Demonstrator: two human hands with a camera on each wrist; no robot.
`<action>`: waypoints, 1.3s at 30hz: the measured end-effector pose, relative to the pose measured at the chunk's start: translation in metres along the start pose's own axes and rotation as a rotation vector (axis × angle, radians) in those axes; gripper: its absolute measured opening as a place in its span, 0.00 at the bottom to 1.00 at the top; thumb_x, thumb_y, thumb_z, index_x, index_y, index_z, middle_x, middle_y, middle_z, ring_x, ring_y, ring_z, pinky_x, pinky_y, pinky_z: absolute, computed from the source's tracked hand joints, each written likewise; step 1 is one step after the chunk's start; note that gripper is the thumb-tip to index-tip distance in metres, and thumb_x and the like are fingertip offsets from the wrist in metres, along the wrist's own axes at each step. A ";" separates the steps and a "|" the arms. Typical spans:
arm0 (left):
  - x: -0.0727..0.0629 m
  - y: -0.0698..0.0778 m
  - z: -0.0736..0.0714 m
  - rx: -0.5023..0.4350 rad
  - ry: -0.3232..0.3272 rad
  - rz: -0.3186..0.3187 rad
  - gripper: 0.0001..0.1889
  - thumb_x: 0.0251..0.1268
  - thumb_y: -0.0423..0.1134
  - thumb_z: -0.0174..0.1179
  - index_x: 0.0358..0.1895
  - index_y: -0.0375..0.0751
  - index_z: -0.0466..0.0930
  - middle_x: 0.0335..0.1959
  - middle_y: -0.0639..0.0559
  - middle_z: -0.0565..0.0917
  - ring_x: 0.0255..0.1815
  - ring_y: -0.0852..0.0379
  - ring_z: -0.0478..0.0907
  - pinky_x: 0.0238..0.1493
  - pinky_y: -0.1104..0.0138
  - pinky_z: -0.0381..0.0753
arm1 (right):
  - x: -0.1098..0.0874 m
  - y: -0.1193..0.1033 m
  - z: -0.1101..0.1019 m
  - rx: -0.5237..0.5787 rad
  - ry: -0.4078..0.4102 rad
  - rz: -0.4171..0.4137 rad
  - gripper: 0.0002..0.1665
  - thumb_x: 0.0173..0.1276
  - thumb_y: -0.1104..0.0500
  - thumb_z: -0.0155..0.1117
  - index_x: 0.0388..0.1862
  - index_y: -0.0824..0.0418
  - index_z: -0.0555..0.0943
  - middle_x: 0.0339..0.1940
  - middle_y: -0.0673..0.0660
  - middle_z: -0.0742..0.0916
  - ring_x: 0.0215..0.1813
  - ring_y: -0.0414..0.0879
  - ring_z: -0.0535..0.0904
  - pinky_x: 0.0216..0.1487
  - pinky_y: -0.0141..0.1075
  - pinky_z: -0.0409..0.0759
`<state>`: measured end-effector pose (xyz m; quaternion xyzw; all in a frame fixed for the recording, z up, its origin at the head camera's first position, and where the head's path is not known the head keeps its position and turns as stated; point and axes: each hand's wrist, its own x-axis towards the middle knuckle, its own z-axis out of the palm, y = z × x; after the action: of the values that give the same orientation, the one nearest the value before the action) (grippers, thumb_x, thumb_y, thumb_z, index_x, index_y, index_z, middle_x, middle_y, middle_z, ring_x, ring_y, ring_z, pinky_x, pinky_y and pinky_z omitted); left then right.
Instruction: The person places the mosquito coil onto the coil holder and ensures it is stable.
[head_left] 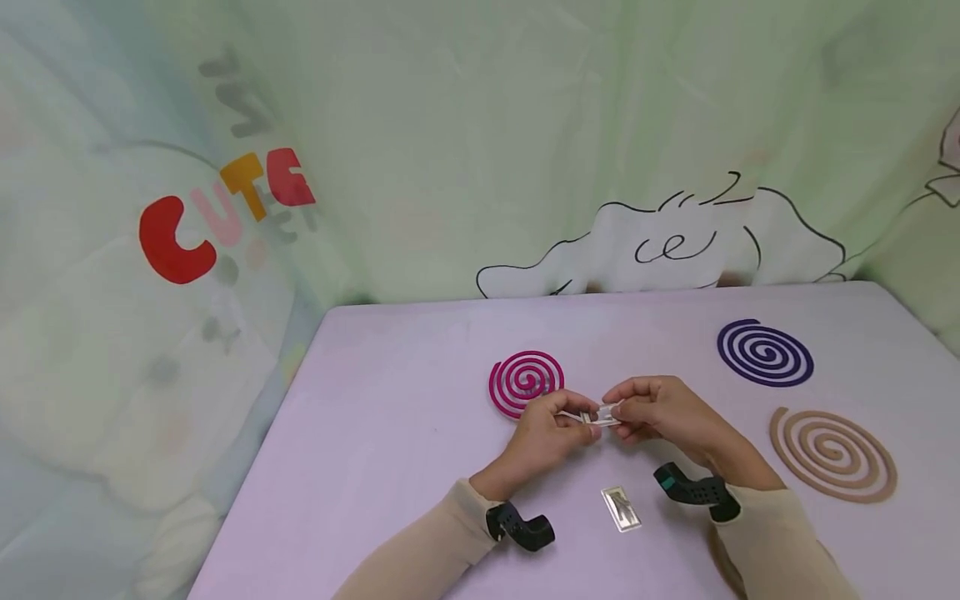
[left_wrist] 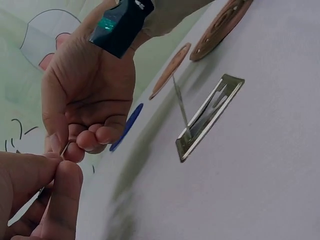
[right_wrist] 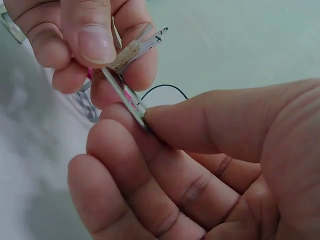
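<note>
Both hands meet over the table, holding a small rectangular metal hair clip (head_left: 602, 414) between them. My left hand (head_left: 547, 433) pinches its left end between thumb and fingers. Thumb and forefinger of my right hand (head_left: 667, 412) pinch the other end. In the right wrist view the clip's thin frame (right_wrist: 122, 95) runs slantwise between the two thumbs, and a flat strip (right_wrist: 142, 47) sticks out past the left thumb. A second rectangular clip (head_left: 621, 509) lies on the table below the hands. Up close in the left wrist view, that clip (left_wrist: 213, 120) has a thin bar standing up from it.
On the lilac table (head_left: 390, 433) lie a magenta spiral mat (head_left: 528, 380) behind the left hand, a dark blue one (head_left: 767, 353) at the back right and a tan one (head_left: 831, 451) to the right. Another tan piece (head_left: 723, 562) shows partly beneath the right sleeve. A printed curtain (head_left: 450, 167) hangs behind.
</note>
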<state>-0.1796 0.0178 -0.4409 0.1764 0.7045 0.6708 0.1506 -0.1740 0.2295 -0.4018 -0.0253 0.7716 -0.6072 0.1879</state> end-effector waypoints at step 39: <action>-0.003 -0.011 0.008 -0.302 -0.125 -0.188 0.15 0.71 0.20 0.60 0.58 0.22 0.78 0.33 0.49 0.81 0.31 0.61 0.84 0.44 0.68 0.88 | -0.125 0.074 -0.082 -0.479 0.318 0.075 0.34 0.73 0.50 0.71 0.64 0.75 0.78 0.48 0.53 0.90 0.40 0.26 0.79 0.37 0.25 0.81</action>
<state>-0.1737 0.0231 -0.4521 0.1265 0.5983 0.7397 0.2809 -0.0702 0.3580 -0.4239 0.0551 0.9132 -0.3967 0.0755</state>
